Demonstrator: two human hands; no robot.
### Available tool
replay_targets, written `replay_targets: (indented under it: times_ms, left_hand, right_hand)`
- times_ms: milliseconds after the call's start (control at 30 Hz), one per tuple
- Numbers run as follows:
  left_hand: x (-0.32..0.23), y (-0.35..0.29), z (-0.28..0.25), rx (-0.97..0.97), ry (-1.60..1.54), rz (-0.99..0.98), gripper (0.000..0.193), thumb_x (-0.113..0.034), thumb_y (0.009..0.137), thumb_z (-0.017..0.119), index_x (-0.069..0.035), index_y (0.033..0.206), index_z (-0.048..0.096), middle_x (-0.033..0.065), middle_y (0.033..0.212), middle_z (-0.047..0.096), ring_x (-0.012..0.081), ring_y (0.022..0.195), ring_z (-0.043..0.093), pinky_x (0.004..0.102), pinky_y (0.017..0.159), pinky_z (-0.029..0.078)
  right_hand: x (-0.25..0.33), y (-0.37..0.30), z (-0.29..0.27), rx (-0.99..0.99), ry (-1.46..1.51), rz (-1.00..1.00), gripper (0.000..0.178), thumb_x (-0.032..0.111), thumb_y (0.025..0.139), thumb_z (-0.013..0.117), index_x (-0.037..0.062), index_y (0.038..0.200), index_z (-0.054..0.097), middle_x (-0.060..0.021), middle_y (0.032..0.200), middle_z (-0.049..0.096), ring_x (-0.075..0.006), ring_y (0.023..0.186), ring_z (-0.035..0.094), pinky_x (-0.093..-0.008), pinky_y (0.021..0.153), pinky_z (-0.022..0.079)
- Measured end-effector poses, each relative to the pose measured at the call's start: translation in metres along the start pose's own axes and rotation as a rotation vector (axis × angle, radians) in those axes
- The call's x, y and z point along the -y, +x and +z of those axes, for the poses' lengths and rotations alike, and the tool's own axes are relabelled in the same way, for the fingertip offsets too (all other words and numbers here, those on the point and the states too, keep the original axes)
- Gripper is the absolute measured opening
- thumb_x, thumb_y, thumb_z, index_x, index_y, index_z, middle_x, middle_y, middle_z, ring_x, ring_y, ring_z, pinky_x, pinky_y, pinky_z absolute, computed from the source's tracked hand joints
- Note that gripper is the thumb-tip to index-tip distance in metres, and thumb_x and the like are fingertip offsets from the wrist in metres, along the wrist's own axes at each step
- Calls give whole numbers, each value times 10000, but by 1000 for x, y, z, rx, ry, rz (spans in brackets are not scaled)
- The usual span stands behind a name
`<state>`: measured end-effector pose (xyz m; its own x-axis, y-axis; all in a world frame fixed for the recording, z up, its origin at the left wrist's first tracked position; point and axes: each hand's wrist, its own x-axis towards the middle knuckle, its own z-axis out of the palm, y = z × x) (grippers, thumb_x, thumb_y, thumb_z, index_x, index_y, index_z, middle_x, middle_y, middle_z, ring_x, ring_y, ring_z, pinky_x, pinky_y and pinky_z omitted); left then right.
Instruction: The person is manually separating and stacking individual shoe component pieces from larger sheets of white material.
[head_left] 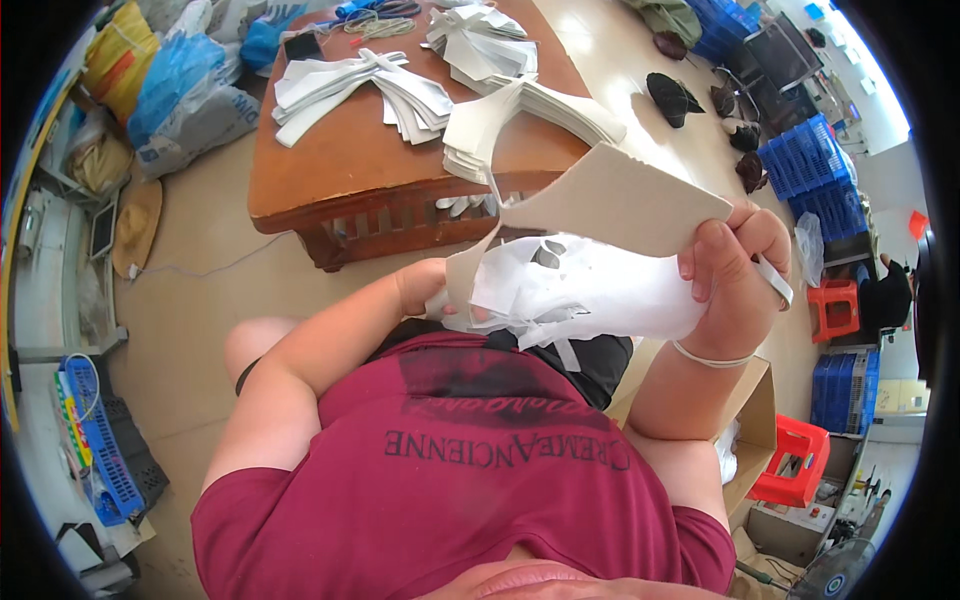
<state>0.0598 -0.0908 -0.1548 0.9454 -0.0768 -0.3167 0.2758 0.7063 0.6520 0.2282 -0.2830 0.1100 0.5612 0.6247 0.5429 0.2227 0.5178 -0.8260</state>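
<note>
An off-white V-shaped cut piece, stiff and felt-like, is held up above my lap. My right hand pinches its broad arm between thumb and fingers, and a small white strip or band shows by those fingers. Lower down, my left hand grips the narrower arm, its fingers partly hidden behind the material. Below the piece, thin white sheeting with small grey scraps lies across my lap. On the brown wooden table ahead are stacks of similar cut pieces: one at the left, one behind, one near the edge.
The table also bears a dark phone and coiled cord. Stuffed bags and a straw hat lie left. An open cardboard box and red stool stand right, with blue crates beyond.
</note>
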Motion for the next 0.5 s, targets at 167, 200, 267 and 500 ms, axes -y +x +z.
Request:
replay_targets:
  times_ms: [167,200,267,500]
  left_hand:
    - [-21,-23,12,-20,-256,93,596,-537,944,423,20,1089,575,170,887,633,246,627,577,327,516,435]
    - [-22,-28,8,-20,-249,92,596,-537,944,423,20,1089,575,170,887,633,246,627,577,327,516,435]
    - [-22,-37,1,-26,-196,197,467,-415,964,465,-8,1164,574,116,1009,645,199,771,617,294,540,465]
    - [-69,-70,20,-366,219,373,361,-101,794,697,-31,1132,589,49,1020,635,141,898,604,283,787,484]
  right_hand:
    - [1,2,-17,9,-72,-8,338,-90,822,587,71,621,367,-127,768,563,-65,443,374,-207,464,368]
    - [-2,1,-22,-56,-71,31,325,-89,800,617,61,617,395,-147,796,608,-63,456,400,-203,445,350]
    - [-9,-1,-28,-123,-65,62,312,-88,779,647,50,612,422,-167,825,653,-61,468,427,-200,426,333]
    - [-64,-3,-66,-264,-588,148,255,37,798,690,14,603,528,-71,799,676,-127,597,538,-279,548,435]
